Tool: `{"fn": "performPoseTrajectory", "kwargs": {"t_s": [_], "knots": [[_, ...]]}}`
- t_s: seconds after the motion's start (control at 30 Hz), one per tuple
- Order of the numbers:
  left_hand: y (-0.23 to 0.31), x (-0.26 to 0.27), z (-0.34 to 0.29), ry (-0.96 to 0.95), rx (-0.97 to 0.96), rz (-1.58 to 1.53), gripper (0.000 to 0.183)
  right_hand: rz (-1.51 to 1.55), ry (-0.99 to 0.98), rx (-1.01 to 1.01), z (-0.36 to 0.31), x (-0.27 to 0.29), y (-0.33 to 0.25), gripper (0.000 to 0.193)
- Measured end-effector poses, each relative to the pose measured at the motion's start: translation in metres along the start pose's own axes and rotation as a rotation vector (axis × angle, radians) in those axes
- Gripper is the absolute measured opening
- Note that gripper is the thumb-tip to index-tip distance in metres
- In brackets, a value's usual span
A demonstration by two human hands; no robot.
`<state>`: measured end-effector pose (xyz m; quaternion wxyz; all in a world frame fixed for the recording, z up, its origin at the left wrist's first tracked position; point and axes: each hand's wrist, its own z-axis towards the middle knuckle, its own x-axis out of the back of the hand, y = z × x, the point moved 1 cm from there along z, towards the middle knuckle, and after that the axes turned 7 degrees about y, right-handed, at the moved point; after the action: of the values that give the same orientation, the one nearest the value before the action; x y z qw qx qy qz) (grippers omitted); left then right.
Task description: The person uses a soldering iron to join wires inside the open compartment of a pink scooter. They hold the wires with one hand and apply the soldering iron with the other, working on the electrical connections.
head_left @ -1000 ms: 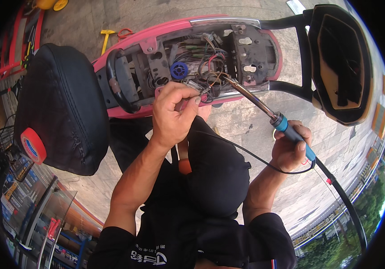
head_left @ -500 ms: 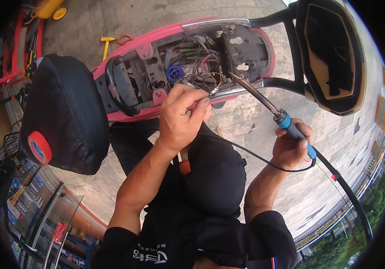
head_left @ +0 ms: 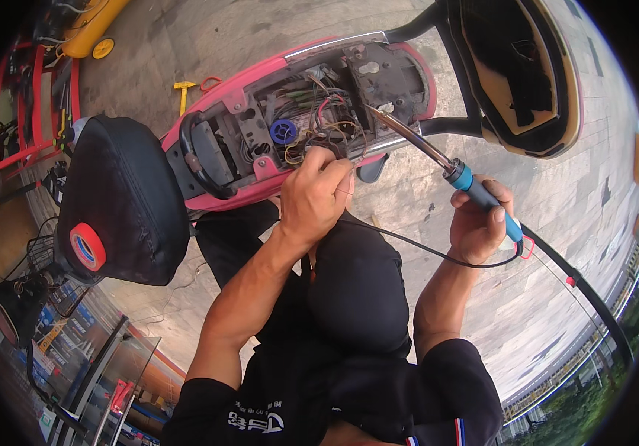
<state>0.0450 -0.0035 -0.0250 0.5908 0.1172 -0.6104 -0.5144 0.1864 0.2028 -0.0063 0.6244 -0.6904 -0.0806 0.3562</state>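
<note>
My left hand (head_left: pixel 313 197) is closed in a pinch at the near edge of the opened pink scooter body (head_left: pixel 219 201). Its fingertips are on a thin wire (head_left: pixel 357 157) that comes out of the wiring bay; the wire's end is hidden by the fingers. In my right hand (head_left: pixel 477 232) is a soldering iron (head_left: pixel 485 199) with a blue and grey handle, held like a pen. Its bare metal tip points up and left, over the rim of the bay, apart from my left fingers. A blue spool (head_left: pixel 283 131) lies among the tangled wires (head_left: pixel 319 111).
A black seat (head_left: pixel 126 201) with a red tape roll (head_left: pixel 87 247) on it is at the left. An open backrest or box lid (head_left: pixel 513 70) stands at the right. The iron's black cord (head_left: pixel 438 253) loops below my hands. A yellow hammer (head_left: pixel 183 93) lies on the paving beyond.
The whole view has shifted slightly. My left hand has turned and drawn a little toward me, and the pale wire end at its fingertips is now out of sight. My right hand keeps holding the iron.
</note>
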Motion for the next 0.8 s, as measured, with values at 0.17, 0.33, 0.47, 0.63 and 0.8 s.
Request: {"fn": "performPoseTrajectory", "kwargs": {"t_s": [0.17,0.33,0.47,0.63,0.8], "knots": [[-0.0037,-0.0018,-0.0034,0.018,-0.013,0.016,0.011,0.015,-0.034,-0.004,-0.0005,-0.0013,0.0020,0.045],[-0.0033,-0.0067,-0.0034,0.084,0.041,-0.044,0.009,0.013,-0.017,0.001,-0.0015,-0.0008,0.0009,0.045],[-0.0041,-0.0068,-0.0036,0.113,0.058,-0.110,0.008,0.025,-0.032,0.000,-0.0004,-0.0013,-0.0001,0.044],[-0.0041,-0.0058,-0.0043,0.108,0.083,-0.140,0.008,0.017,-0.041,0.003,-0.0003,-0.0026,-0.0016,0.043],[-0.0019,-0.0043,-0.0035,0.098,0.129,-0.161,0.008,0.006,-0.051,0.002,-0.0005,-0.0035,-0.0022,0.043]]}}
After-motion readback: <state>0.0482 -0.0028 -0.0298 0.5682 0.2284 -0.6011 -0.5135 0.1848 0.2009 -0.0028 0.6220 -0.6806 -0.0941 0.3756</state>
